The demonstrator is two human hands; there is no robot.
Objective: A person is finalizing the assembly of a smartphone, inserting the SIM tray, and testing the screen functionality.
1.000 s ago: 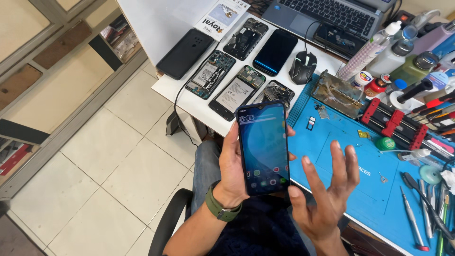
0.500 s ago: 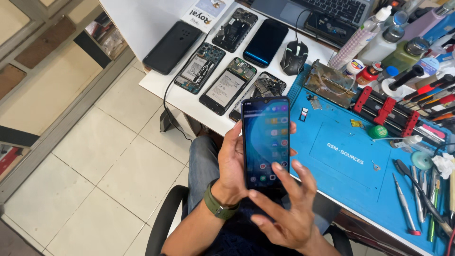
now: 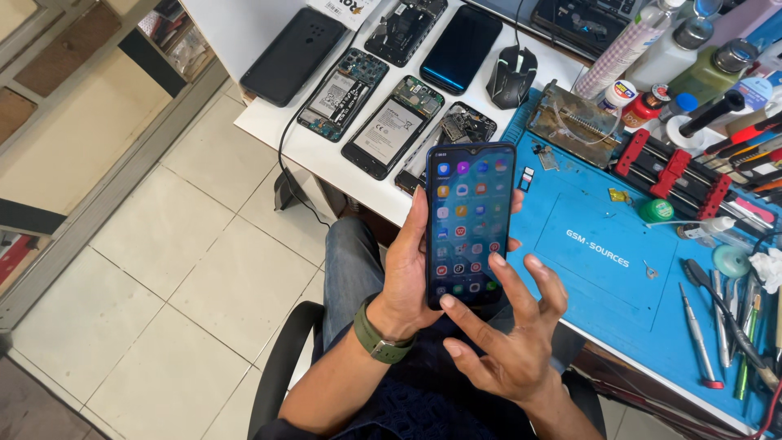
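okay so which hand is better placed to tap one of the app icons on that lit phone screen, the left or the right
Right, probably. The left hand is wrapped around the phone, holding it upright, so it is occupied. The right hand is free, with its fingers spread at the screen's lower edge.

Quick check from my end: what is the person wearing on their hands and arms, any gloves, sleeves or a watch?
Both hands are bare, with no gloves or rings visible. The left hand has an olive-green watch band with a metal buckle around the wrist. The right hand shows nothing on its wrist. Both forearms are uncovered as far as the picture shows, so no sleeves reach them.
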